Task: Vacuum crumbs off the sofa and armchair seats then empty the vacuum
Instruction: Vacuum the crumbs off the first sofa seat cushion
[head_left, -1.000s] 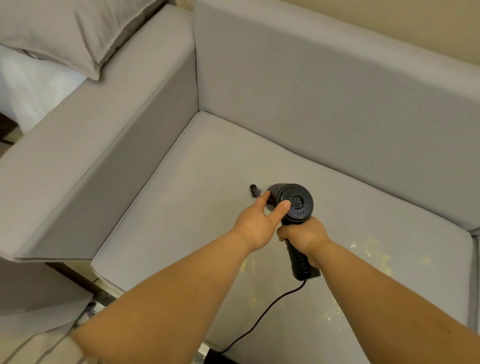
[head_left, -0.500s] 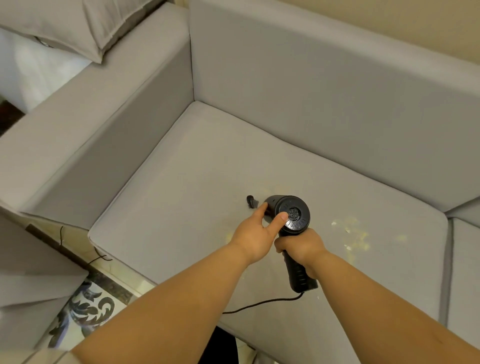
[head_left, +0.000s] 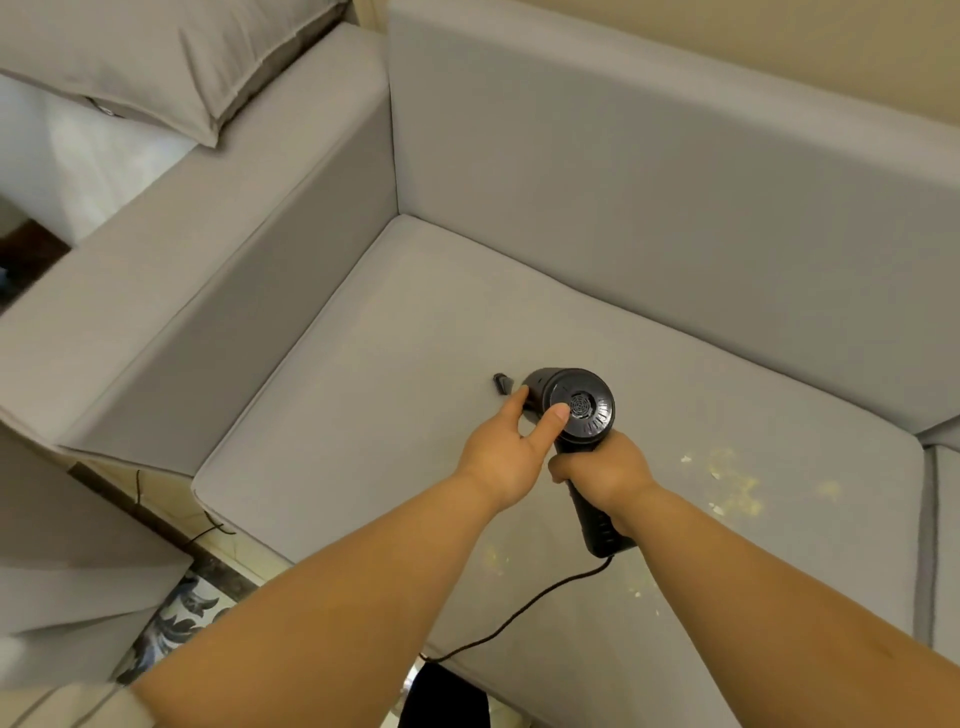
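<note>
Right hand (head_left: 605, 470) grip wraps the handheld vacuum (head_left: 576, 410) handle; left hand (head_left: 506, 449) cups its barrel, thumb on the rear cap. Vac nozzle sits on the sofa seat (head_left: 363, 415) – barely shifted vs. 1 s ago, only the view swung – crumbs (head_left: 732, 483) to the right untouched.
</note>
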